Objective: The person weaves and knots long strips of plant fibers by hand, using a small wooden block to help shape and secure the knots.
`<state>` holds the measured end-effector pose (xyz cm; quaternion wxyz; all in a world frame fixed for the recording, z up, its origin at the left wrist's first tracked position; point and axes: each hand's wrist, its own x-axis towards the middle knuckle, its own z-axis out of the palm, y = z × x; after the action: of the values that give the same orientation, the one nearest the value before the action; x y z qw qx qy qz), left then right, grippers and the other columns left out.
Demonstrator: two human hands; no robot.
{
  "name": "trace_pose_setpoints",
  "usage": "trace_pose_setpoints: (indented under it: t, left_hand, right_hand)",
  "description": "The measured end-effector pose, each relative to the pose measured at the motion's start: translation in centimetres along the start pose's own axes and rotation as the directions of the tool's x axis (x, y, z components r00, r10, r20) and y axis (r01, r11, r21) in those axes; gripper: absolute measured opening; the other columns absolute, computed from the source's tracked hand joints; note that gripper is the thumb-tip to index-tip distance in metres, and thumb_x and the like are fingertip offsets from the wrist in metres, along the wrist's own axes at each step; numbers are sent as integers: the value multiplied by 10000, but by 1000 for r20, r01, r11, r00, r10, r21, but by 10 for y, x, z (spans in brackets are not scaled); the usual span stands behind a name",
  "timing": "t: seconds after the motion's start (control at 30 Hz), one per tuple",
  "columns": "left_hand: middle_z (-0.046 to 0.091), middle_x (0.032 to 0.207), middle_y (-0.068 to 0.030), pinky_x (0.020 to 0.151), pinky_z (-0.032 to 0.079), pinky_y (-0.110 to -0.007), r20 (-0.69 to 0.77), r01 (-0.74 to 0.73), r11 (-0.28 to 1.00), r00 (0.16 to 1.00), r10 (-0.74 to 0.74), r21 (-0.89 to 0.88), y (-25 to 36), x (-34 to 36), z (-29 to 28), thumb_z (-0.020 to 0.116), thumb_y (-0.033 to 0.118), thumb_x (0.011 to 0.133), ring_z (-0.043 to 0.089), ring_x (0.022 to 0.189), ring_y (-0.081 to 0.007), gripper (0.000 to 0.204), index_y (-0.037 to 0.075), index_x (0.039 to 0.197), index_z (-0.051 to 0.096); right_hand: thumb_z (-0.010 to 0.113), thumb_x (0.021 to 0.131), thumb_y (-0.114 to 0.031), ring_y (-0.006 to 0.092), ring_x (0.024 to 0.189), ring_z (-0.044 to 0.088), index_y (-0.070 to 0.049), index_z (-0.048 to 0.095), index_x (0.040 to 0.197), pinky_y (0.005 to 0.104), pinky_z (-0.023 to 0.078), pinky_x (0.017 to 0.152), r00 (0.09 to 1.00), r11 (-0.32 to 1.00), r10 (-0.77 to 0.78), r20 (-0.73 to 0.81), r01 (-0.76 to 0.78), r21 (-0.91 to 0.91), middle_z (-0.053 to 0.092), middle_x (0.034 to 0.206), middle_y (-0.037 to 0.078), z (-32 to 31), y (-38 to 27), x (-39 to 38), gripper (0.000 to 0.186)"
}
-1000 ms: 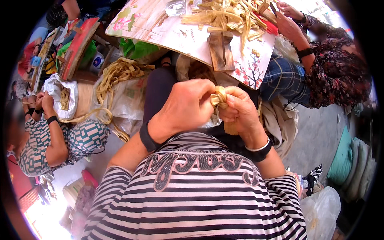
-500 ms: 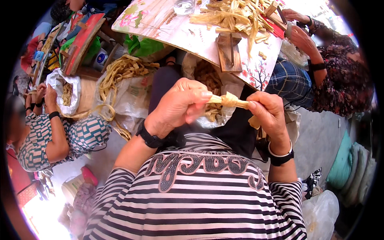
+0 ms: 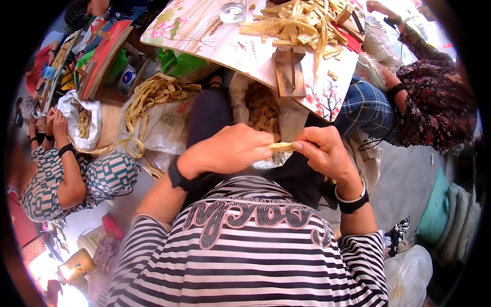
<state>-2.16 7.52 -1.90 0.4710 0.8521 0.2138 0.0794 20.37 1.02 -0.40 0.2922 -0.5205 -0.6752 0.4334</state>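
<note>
In front of my striped shirt, both hands hold a short pale yellow strip [image 3: 282, 147] that looks like bean-curd skin. My left hand [image 3: 227, 147] is closed on one end, its back turned up and hiding most of the fingers. With thumb and fingers, my right hand [image 3: 326, 150] pinches the other end. Only the short stretch between the hands shows, so a knot in it cannot be made out. Just beyond them, an open bag [image 3: 294, 123] between my legs holds many small yellow pieces [image 3: 262, 107].
Ahead stands a flowered table [image 3: 199, 38] with a heap of yellow strips [image 3: 302, 23], a glass [image 3: 232, 11] and a wooden block with a metal bar [image 3: 290, 71]. Long strips [image 3: 153, 97] lie on plastic at left. Co-workers sit left [image 3: 56, 179] and right [image 3: 429, 102].
My hands have come closer together and slightly lower. The left has turned over, and the knot seen earlier between them is now out of sight. The right co-worker's hands have shifted.
</note>
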Motion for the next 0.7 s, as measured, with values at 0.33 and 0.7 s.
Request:
trace_pose_setpoints:
  t: [0.33, 0.7]
  left_hand:
    - [580, 670, -152, 563, 434, -433, -493, 173, 932, 870, 6, 317, -32, 91, -36, 556, 238, 836, 577, 658, -360, 152, 91, 857, 590]
    - [636, 740, -146, 616, 473, -427, -416, 399, 848, 877, -241, 349, -33, 67, -29, 606, 379, 771, 617, 704, -325, 319, 122, 949, 668]
  right_hand:
    - [608, 821, -142, 92, 502, 465, 28, 633, 757, 275, 370, 469, 898, 998, -44, -437, 17, -67, 512, 528, 44, -45, 52, 81, 183]
    - [567, 860, -190, 208, 474, 520, 5, 619, 707, 314, 455, 498, 870, 973, 10, -493, -122, -195, 569, 570, 115, -48, 81, 91, 253]
